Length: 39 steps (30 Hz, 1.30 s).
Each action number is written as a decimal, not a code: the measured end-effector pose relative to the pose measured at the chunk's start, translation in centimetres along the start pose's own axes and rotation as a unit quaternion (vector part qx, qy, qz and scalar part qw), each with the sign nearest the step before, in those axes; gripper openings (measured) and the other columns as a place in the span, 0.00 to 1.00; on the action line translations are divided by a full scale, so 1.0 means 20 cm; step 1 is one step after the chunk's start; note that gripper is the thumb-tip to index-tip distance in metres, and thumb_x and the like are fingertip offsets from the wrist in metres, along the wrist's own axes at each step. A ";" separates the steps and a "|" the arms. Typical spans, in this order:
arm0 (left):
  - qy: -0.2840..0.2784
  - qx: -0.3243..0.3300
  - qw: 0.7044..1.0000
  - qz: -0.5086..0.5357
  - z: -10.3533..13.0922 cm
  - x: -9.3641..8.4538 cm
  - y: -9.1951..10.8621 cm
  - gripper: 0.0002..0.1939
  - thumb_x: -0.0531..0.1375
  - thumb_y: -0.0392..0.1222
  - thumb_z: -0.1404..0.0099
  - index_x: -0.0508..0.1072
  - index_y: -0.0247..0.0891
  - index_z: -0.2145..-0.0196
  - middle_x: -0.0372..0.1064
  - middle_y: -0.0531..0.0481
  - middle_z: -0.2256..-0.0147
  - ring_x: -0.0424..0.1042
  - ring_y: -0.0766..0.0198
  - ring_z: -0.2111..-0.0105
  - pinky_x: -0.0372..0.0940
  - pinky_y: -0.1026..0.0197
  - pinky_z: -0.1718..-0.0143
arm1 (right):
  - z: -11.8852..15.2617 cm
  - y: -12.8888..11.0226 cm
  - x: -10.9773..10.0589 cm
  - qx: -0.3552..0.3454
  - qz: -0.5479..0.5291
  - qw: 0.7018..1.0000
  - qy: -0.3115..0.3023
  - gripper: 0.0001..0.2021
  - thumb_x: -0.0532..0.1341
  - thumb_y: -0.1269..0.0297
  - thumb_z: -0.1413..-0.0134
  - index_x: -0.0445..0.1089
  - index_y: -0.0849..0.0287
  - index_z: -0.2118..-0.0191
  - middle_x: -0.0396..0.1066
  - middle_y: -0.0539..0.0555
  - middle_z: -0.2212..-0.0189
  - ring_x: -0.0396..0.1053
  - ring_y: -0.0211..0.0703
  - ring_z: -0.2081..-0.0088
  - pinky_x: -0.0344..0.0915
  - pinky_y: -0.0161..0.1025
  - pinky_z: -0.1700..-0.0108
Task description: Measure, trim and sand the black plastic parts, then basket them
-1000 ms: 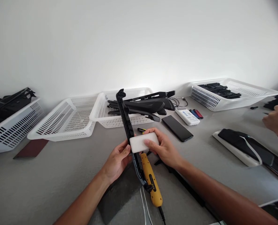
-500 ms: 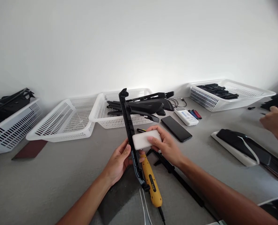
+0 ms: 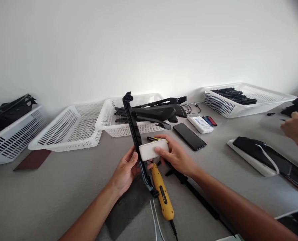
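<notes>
My left hand (image 3: 125, 171) is closed around a long black plastic trim piece (image 3: 133, 129), held tilted with its hooked upper end above a basket. In my right hand (image 3: 177, 156) is a white rounded rectangular block (image 3: 149, 150), gripped between thumb and fingers. Its left end meets the side of the trim piece. Under my hands lies a yellow corded hand tool (image 3: 163, 194), beside silver tongs-like metal arms (image 3: 156, 217). A black caliper-like tool (image 3: 191, 189) runs beneath my right forearm. Partly behind the block is a black-and-yellow cutter-like tool (image 3: 152, 138).
Behind my hands, one white basket (image 3: 120, 132) holds black plastic parts; others (image 3: 63, 146) (image 3: 227, 110) stand left and right. A phone (image 3: 189, 137), a white box (image 3: 200, 124) and a black-and-white stapler-like device (image 3: 254, 157) lie rightward. Another person's hand (image 3: 295, 125) works at far right.
The trim piece and the white block have shifted slightly left, both still held. The other person's hand at the far right has moved a little.
</notes>
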<state>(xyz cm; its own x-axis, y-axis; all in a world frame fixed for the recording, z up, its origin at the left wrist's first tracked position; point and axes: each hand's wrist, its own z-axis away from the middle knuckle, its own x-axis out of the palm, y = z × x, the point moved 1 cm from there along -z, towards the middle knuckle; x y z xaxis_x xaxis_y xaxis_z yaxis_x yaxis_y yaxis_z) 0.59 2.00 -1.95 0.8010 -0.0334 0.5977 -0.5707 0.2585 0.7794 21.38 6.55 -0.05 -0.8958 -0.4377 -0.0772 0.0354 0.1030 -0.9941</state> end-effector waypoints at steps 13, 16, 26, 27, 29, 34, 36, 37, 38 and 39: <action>0.027 0.004 1.000 0.013 -0.01 -0.01 0.00 0.20 0.75 0.48 0.38 0.80 0.40 0.50 0.81 0.52 0.64 0.79 0.63 0.67 0.77 0.61 0.60 | 0.08 -0.09 0.05 -0.286 0.198 0.937 -0.013 0.12 0.63 0.72 0.35 0.75 0.50 0.50 0.62 0.57 0.31 0.65 0.55 0.34 0.68 0.56 0.36; 0.032 0.002 0.999 0.014 -0.01 -0.02 0.00 0.19 0.76 0.49 0.40 0.82 0.38 0.55 0.80 0.53 0.66 0.77 0.66 0.69 0.73 0.66 0.66 | 0.07 -0.08 0.07 -0.281 0.314 0.906 -0.047 0.15 0.66 0.71 0.39 0.71 0.52 0.48 0.56 0.59 0.27 0.62 0.59 0.32 0.68 0.58 0.35; 0.026 0.010 0.999 -0.045 0.01 0.00 0.01 0.26 0.73 0.51 0.36 0.79 0.38 0.44 0.82 0.44 0.57 0.81 0.57 0.61 0.78 0.57 0.56 | 0.04 -0.08 0.00 -0.305 0.397 0.863 0.073 0.10 0.63 0.72 0.41 0.70 0.53 0.54 0.76 0.58 0.47 0.73 0.54 0.52 0.72 0.51 0.50; 0.025 0.011 0.998 -0.055 0.01 -0.01 0.00 0.26 0.73 0.51 0.35 0.78 0.38 0.43 0.82 0.42 0.55 0.81 0.56 0.59 0.79 0.55 0.55 | 0.04 -0.09 -0.01 -0.306 0.393 0.863 0.090 0.11 0.63 0.72 0.42 0.70 0.53 0.55 0.77 0.58 0.48 0.73 0.54 0.53 0.71 0.51 0.51; 0.020 0.015 0.998 -0.060 0.01 -0.01 -0.01 0.25 0.72 0.51 0.34 0.77 0.39 0.42 0.81 0.41 0.53 0.81 0.54 0.57 0.79 0.53 0.53 | 0.04 -0.10 -0.02 -0.315 0.379 0.866 0.082 0.10 0.63 0.71 0.41 0.70 0.53 0.54 0.76 0.58 0.47 0.73 0.54 0.51 0.71 0.51 0.49; 0.017 0.022 0.998 -0.048 0.00 -0.02 -0.02 0.24 0.71 0.50 0.33 0.78 0.40 0.42 0.81 0.43 0.55 0.82 0.53 0.55 0.79 0.51 0.50 | 0.02 -0.07 -0.01 -0.289 0.376 0.881 0.009 0.11 0.62 0.70 0.37 0.71 0.53 0.51 0.75 0.58 0.42 0.73 0.54 0.47 0.69 0.52 0.44; 0.025 0.025 0.998 -0.056 0.00 -0.02 -0.01 0.24 0.71 0.50 0.33 0.78 0.39 0.43 0.81 0.43 0.55 0.82 0.53 0.56 0.79 0.51 0.50 | 0.02 -0.06 -0.03 -0.280 0.360 0.889 0.054 0.11 0.62 0.72 0.40 0.71 0.53 0.53 0.76 0.58 0.45 0.73 0.55 0.47 0.69 0.52 0.45; 0.029 0.027 0.997 -0.060 0.00 -0.02 -0.01 0.24 0.71 0.51 0.33 0.78 0.39 0.43 0.81 0.42 0.55 0.82 0.53 0.56 0.79 0.51 0.51 | 0.02 -0.06 -0.04 -0.283 0.343 0.892 0.076 0.11 0.63 0.72 0.41 0.71 0.53 0.53 0.76 0.58 0.46 0.73 0.55 0.47 0.69 0.52 0.45; 0.031 0.028 0.997 -0.064 0.00 -0.01 -0.01 0.25 0.72 0.51 0.34 0.78 0.39 0.44 0.81 0.42 0.55 0.82 0.53 0.56 0.79 0.51 0.51 | 0.02 -0.06 -0.04 -0.291 0.324 0.896 0.088 0.11 0.63 0.72 0.41 0.71 0.53 0.53 0.76 0.58 0.45 0.73 0.55 0.47 0.69 0.52 0.44; 0.032 0.027 0.997 -0.067 0.00 -0.01 0.00 0.25 0.72 0.52 0.34 0.78 0.39 0.43 0.81 0.42 0.55 0.82 0.53 0.56 0.80 0.51 0.52 | 0.02 -0.07 -0.04 -0.301 0.307 0.899 0.085 0.11 0.63 0.71 0.40 0.71 0.53 0.53 0.75 0.58 0.44 0.73 0.54 0.46 0.69 0.52 0.43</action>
<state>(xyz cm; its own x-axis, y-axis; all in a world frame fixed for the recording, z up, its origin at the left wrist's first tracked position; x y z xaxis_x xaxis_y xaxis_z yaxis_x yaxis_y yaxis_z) 0.41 1.93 -2.17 0.8792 -0.0025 0.4765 -0.4661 0.2036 0.8610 22.15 6.38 1.31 -0.8459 0.0036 -0.5333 0.3453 0.7658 -0.5425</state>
